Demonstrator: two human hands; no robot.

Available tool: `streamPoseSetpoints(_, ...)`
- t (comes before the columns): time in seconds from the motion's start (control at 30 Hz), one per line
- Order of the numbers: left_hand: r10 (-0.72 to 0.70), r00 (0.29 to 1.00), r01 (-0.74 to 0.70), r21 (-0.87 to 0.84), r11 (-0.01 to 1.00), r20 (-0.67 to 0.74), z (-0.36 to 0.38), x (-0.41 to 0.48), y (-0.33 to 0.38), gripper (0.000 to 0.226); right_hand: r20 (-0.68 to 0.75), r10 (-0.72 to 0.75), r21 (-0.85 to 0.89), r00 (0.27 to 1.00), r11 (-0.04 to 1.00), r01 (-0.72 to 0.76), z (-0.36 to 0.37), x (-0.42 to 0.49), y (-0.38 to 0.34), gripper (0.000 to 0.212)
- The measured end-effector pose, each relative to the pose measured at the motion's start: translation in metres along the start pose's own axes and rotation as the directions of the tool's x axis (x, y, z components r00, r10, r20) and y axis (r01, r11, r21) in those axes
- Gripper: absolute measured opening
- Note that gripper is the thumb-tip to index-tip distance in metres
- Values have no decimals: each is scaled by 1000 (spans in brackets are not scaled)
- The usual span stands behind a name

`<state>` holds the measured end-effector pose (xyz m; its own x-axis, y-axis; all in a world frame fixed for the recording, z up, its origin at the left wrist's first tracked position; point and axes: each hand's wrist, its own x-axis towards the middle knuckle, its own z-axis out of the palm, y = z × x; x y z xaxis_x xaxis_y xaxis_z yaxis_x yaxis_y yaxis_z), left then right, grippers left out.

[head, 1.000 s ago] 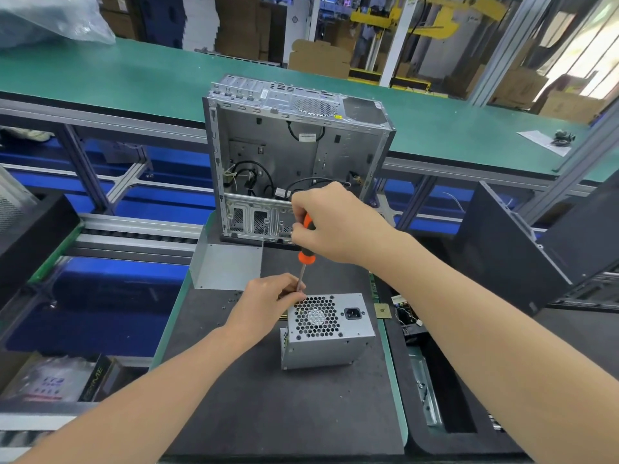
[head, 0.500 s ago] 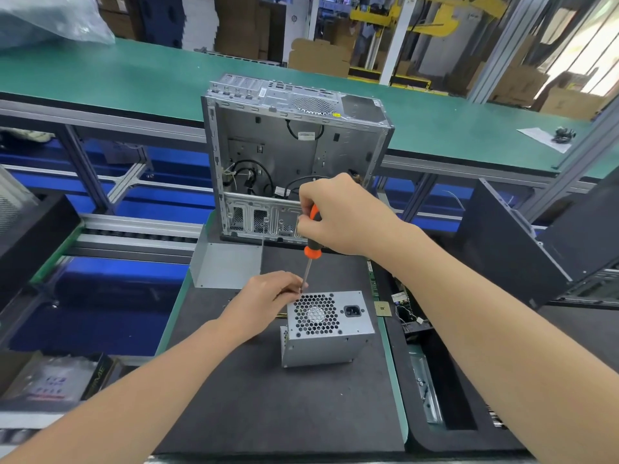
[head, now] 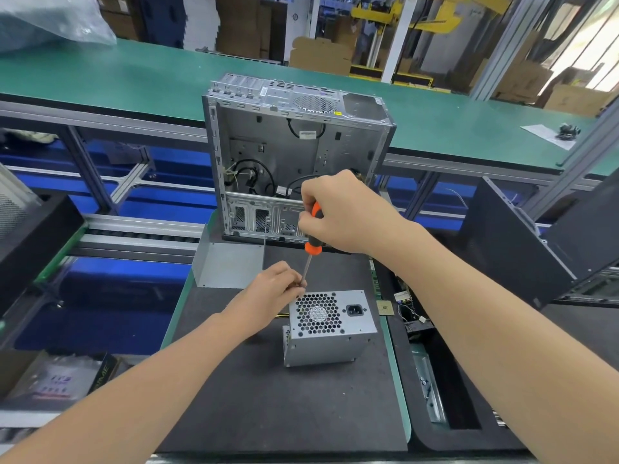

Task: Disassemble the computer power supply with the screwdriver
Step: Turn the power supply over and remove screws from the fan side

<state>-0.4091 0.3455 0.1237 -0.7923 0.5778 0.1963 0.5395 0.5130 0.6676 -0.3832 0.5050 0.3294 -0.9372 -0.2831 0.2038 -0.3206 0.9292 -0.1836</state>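
Standing on its end on the dark mat (head: 268, 413), fan grille and mains socket facing up, the power supply (head: 335, 346) sits where it sat a second ago and its casing is still closed. The change is small and belongs to the screwdriver (head: 313, 244). Its orange-and-black handle has risen a little and drifted to the right, while the lower end of the shaft stays at the far left corner of the grilled face. I read that as a screw at that corner being turned, so the disassembly is at an early stage; the screw itself and the tip are hidden behind fingers.

The right hand (head: 345, 212) is above the unit with its knuckles up and its wrist bent. It is wrapped tight round the handle, and the forearm runs in from the lower right. The left hand (head: 271, 293) lies low beside the corner, its fingertips (head: 296, 287) pinched around the bottom of the shaft to steady it. Whether they also touch the casing cannot be told. The shaft leans slightly, with the handle further right than the tip.

Behind the supply stands an opened computer case (head: 301, 145) with loose black cables inside, and a bent grey metal panel (head: 227, 266) rests at its left foot. A small square chip (head: 384, 308) lies just right of the mat, and a green conveyor belt (head: 134, 85) runs across the back.
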Motion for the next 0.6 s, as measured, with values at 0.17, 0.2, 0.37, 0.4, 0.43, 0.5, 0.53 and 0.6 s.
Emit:
streamPoseSetpoints(0.17, -107, 979, 89, -110, 990, -172, -6, -4, -9, 16, -59, 13, 11, 998, 1000, -13, -1, 2, 2, 13)
streamPoseSetpoints(0.2, -152, 967, 125, -141, 982, -203, -9, -4, -12, 19, -62, 15, 10, 998, 1000, -15, 0, 2, 2, 13)
streamPoseSetpoints(0.37, -348, 898, 273, -279, 920, -268, -24, -18, -34, 19, -46, 6, 23, 999, 1000, -5, 8, 5, -4, 13)
streamPoseSetpoints(0.4, -377, 889, 300, -290, 909, -261, -26, -25, -39, 20, -37, 1, 32, 999, 999, 0, 10, 6, -6, 13)
streamPoseSetpoints(0.43, -403, 879, 327, -294, 898, -254, -27, -32, -45, 21, -28, -3, 41, 1000, 999, 4, 13, 7, -9, 13)
streamPoseSetpoints(0.5, -453, 857, 383, -282, 879, -245, -27, -47, -56, 24, -6, -10, 48, 1000, 999, 10, 17, 9, -14, 13)
streamPoseSetpoints(0.53, -475, 845, 411, -272, 870, -245, -27, -54, -63, 25, 4, -13, 47, 1000, 999, 13, 19, 10, -16, 14)
streamPoseSetpoints(0.6, -514, 823, 462, -241, 854, -242, -26, -68, -75, 25, 19, -23, 53, 1000, 998, 22, 22, 12, -19, 14)
